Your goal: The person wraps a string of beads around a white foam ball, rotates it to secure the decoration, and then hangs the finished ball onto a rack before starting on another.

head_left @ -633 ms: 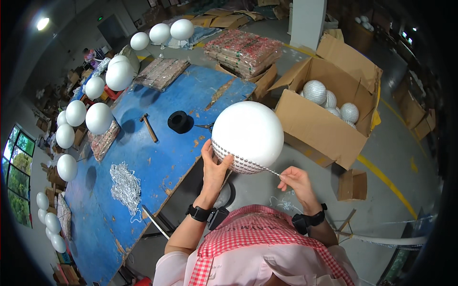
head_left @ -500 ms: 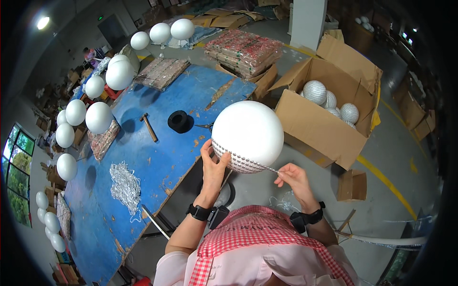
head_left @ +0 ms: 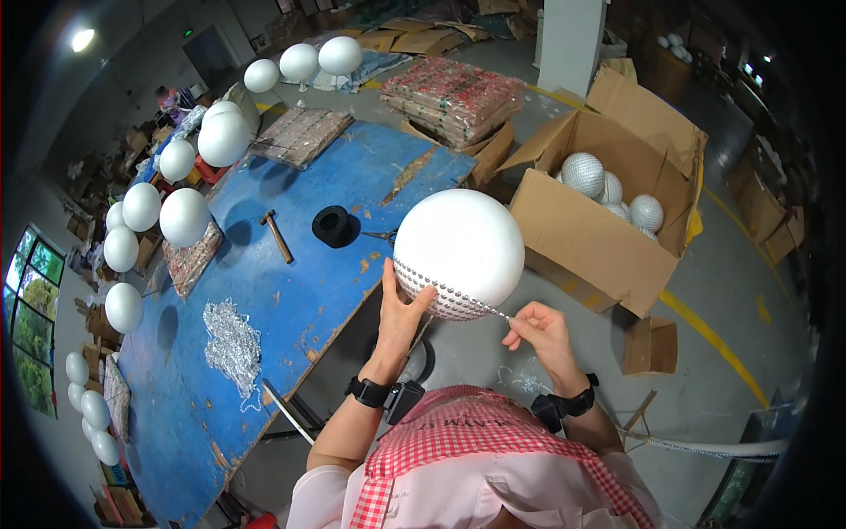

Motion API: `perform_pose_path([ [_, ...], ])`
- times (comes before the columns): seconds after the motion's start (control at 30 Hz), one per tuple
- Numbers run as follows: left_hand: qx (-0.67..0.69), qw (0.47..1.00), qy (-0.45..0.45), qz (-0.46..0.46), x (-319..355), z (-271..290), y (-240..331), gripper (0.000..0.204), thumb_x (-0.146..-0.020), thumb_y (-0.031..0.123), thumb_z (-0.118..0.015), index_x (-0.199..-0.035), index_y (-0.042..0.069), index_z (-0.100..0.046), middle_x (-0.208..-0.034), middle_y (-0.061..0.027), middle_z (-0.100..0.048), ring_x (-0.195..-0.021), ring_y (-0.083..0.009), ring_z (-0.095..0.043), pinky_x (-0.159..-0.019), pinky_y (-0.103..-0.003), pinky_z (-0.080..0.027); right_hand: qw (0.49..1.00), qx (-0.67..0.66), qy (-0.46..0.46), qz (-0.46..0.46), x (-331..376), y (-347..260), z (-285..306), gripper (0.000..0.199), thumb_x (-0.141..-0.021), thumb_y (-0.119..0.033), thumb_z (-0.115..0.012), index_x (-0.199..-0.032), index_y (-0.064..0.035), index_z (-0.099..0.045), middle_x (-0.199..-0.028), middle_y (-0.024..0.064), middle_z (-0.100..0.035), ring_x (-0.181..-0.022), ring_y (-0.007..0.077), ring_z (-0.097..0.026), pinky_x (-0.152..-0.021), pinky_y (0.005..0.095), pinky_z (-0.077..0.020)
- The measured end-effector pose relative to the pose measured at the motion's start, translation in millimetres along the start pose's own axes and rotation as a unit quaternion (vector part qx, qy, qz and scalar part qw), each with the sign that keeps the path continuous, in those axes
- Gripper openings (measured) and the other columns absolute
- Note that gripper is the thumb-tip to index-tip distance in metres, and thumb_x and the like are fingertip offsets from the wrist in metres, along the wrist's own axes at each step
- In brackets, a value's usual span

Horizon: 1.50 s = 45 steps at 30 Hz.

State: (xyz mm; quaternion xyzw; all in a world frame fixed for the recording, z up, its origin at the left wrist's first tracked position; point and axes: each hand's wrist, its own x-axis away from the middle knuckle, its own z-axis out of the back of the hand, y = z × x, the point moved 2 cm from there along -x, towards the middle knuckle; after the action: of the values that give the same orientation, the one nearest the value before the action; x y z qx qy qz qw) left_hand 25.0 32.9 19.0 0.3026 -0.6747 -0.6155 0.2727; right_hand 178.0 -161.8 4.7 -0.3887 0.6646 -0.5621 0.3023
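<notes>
A large white ball (head_left: 460,242) is held up in front of me, past the table's edge. Rows of silver bead string (head_left: 441,286) wrap its lower part. My left hand (head_left: 404,309) grips the ball's lower left side, the thumb pressing on the beaded rows and the fingers spread up the side. Out to the lower right, my right hand (head_left: 538,328) pinches the loose run of the bead string, which stretches taut from the ball to the fingertips. The ball's underside is hidden.
On the blue table (head_left: 291,207) lie a hammer (head_left: 277,236), a black spool-like roll (head_left: 335,227), scissors (head_left: 381,235) and a heap of silver bead strings (head_left: 232,344). Several white balls (head_left: 184,217) stand along its left side. An open carton (head_left: 582,238) at right holds silver-beaded balls (head_left: 582,175).
My left thumb has shifted slightly right along the beaded rows. My right hand has moved a little left, toward the ball, still pinching the string.
</notes>
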Motion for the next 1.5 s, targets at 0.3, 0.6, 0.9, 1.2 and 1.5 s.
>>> perform_pose_path([
  [0.3,0.068,0.996,0.017,0.051,-1,3,-1,0.089,-0.091,0.041,-0.062,-0.15,0.007,-0.005,-0.145,-0.0221,-0.032,-0.127,-0.0295,-0.043,-0.1,-0.044,-0.042,1.0,0.005,0.016,0.023,-18,12,0,0.008,-0.093,-0.005,-0.058,-0.092,0.0025,-0.061,-0.076,0.01,-0.068,-0.063,0.0108,-0.062,-0.061,0.0224,-0.049],
  [0.6,0.035,0.999,-0.025,0.031,-11,12,-10,0.085,-0.089,0.04,-0.062,-0.149,0.005,-0.013,-0.146,-0.0186,-0.03,-0.13,-0.0281,-0.039,-0.102,-0.042,-0.04,0.999,-0.015,0.02,0.029,-29,14,-11,0.01,-0.091,-0.008,-0.062,-0.088,0.0017,-0.062,-0.074,0.0087,-0.068,-0.062,0.0099,-0.061,-0.058,0.022,-0.0483],
  [0.9,0.057,0.997,-0.034,0.031,-14,14,-15,0.102,-0.081,0.025,-0.074,-0.149,-0.004,-0.004,-0.151,-0.0222,-0.021,-0.138,-0.0289,-0.027,-0.111,-0.037,-0.028,0.993,0.072,0.069,0.057,-21,7,-22,0.012,-0.091,-0.01,-0.063,-0.087,0.0014,-0.061,-0.072,0.0063,-0.067,-0.063,0.0082,-0.061,-0.058,0.0216,-0.0481],
  [1.2,0.056,0.995,-0.023,0.073,-8,13,-2,0.102,-0.084,0.026,-0.071,-0.149,-0.003,0.003,-0.149,-0.0238,-0.024,-0.136,-0.0289,-0.031,-0.109,-0.037,-0.032,0.996,0.01,0.069,0.054,-31,18,-23,0.014,-0.091,-0.012,-0.064,-0.085,-0.0001,-0.061,-0.07,0.0061,-0.066,-0.062,0.0095,-0.062,-0.056,0.022,-0.0483],
  [1.5,0.005,0.996,-0.021,0.084,-1,19,-21,0.084,-0.094,0.047,-0.053,-0.152,0.018,0.001,-0.149,-0.0135,-0.029,-0.128,-0.034,-0.041,-0.092,-0.049,-0.042,0.991,0.054,0.117,0.034,-18,5,-27,0.031,-0.086,-0.029,-0.072,-0.069,-0.0067,-0.059,-0.058,0.0,-0.059,-0.051,0.0062,-0.055,-0.045,0.0216,-0.0416],
])
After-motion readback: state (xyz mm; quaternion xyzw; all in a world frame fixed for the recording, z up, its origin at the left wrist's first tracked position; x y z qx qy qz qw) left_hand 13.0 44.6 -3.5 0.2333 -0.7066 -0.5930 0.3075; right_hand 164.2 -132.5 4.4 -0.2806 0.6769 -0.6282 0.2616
